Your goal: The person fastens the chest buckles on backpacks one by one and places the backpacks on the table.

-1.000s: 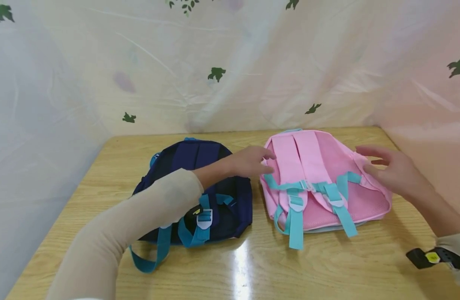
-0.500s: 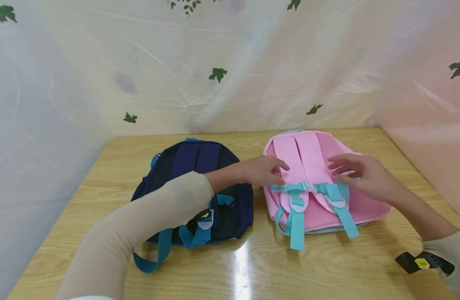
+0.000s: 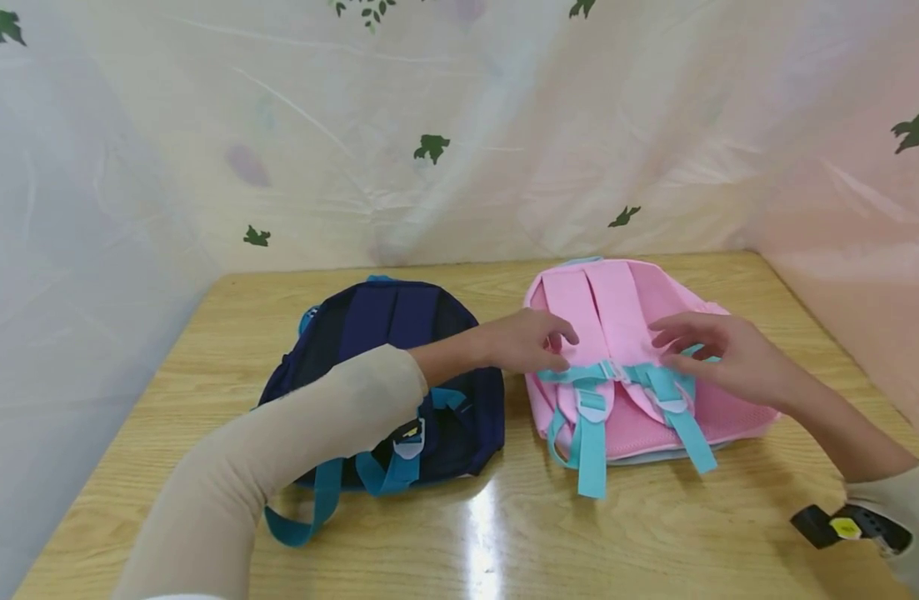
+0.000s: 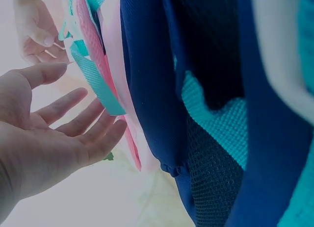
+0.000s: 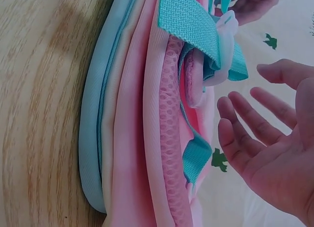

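A pink backpack (image 3: 654, 292) lies with its strap side up on the right of the table, turquoise webbing (image 3: 591, 454) and a buckle (image 3: 616, 372) across its middle. Over its left side hovers my left hand (image 3: 522, 340), fingers relaxed and apart, holding nothing. My right hand (image 3: 729, 354) is over the right part of the pack, its loosely bent fingers also free of any object. Both wrist views show gaps between the fingers and the straps. To the left lies a navy backpack (image 3: 392, 312), also strap side up, partly hidden under my left forearm (image 3: 339, 400).
Both packs rest on a wooden table (image 3: 429, 550). A pale curtain (image 3: 317, 150) with green leaf shapes hangs behind and at the sides. One blue strap (image 3: 294, 529) of the navy pack loops out onto the tabletop. A black band (image 3: 849, 527) circles my right wrist.
My right hand has moved left from the pink backpack's right edge to over its straps. The left hand has shifted slightly right and down. Over the last half second both stay almost still.
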Action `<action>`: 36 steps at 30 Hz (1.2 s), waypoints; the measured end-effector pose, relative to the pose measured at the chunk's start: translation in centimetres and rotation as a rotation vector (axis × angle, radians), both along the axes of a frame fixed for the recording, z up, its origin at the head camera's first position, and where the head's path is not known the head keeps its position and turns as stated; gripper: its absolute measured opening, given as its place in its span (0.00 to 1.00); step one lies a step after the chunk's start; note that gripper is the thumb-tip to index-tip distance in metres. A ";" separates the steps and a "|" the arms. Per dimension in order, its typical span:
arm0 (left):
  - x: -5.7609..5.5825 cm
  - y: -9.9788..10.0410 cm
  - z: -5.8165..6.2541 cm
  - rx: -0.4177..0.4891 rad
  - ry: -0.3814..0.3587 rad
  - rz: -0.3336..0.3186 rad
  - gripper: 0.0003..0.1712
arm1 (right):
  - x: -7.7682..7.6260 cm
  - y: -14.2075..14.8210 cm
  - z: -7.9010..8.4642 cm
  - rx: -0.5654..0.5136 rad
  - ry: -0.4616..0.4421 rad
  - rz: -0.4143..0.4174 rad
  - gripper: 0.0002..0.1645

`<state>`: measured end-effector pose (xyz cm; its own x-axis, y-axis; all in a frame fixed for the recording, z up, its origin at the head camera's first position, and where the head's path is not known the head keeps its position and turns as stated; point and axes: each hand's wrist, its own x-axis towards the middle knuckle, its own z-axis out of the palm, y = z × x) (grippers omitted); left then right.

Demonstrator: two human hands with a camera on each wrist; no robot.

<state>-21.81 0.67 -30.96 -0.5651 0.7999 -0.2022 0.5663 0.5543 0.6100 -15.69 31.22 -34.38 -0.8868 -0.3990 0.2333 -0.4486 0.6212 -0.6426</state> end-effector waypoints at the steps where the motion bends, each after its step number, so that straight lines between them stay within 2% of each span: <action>1: 0.0 0.1 0.0 0.005 0.017 -0.010 0.25 | 0.0 -0.1 0.0 -0.009 0.012 0.011 0.25; 6: 0.0 0.5 0.1 0.029 0.073 -0.060 0.23 | 0.0 -0.5 -0.2 -0.014 0.029 0.074 0.25; 14: 0.2 1.4 0.1 0.033 0.054 -0.102 0.24 | -0.1 -1.2 -0.7 0.039 0.068 0.120 0.26; 17: 0.3 1.8 0.1 0.023 0.045 -0.111 0.25 | -0.1 -1.4 -0.8 0.055 0.040 0.124 0.25; 24: 0.3 2.2 0.1 -0.001 0.074 -0.135 0.24 | -0.2 -1.4 -1.0 0.110 -0.044 0.124 0.24; 29: 0.4 2.3 0.0 -0.007 0.060 -0.134 0.24 | -0.3 -0.9 -1.1 0.125 -0.029 0.135 0.26; 36: 0.5 2.5 -0.2 -0.032 0.003 -0.130 0.25 | -0.5 -0.4 -1.1 0.119 -0.030 0.177 0.30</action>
